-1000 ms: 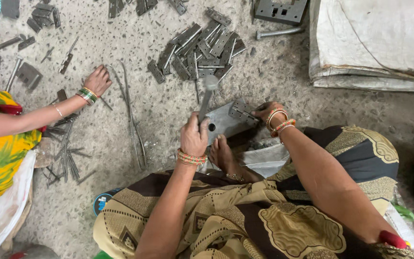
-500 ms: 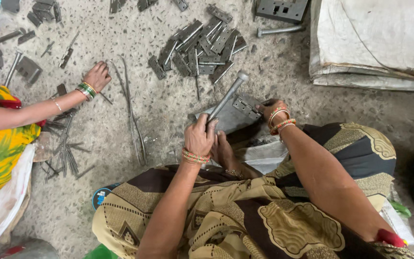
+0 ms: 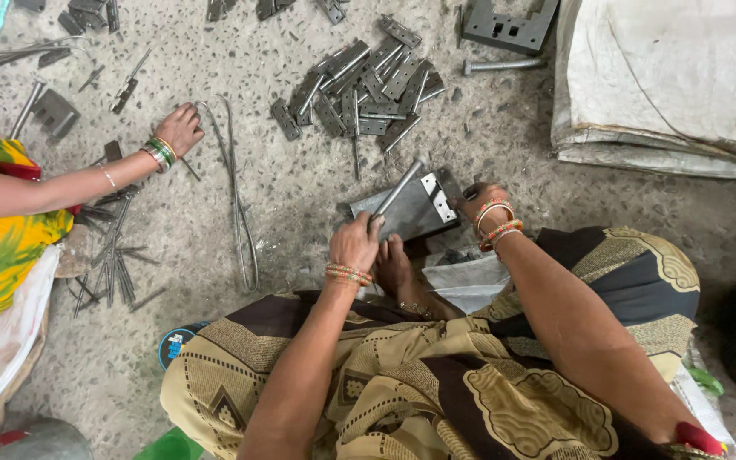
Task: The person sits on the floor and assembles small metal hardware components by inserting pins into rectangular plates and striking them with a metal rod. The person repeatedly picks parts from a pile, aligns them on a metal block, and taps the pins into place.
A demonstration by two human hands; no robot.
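A: We see our left hand (image 3: 355,245) closed round a grey metal rod (image 3: 399,186) slanted over the dark steel block (image 3: 402,213) on the speckled concrete floor (image 3: 300,196).

B: And our right hand (image 3: 480,203) curls shut at the block's edge, beside a pale hinge plate (image 3: 437,198).

A: A slipping rod could strike those fingers or our bare foot (image 3: 395,266) just below.
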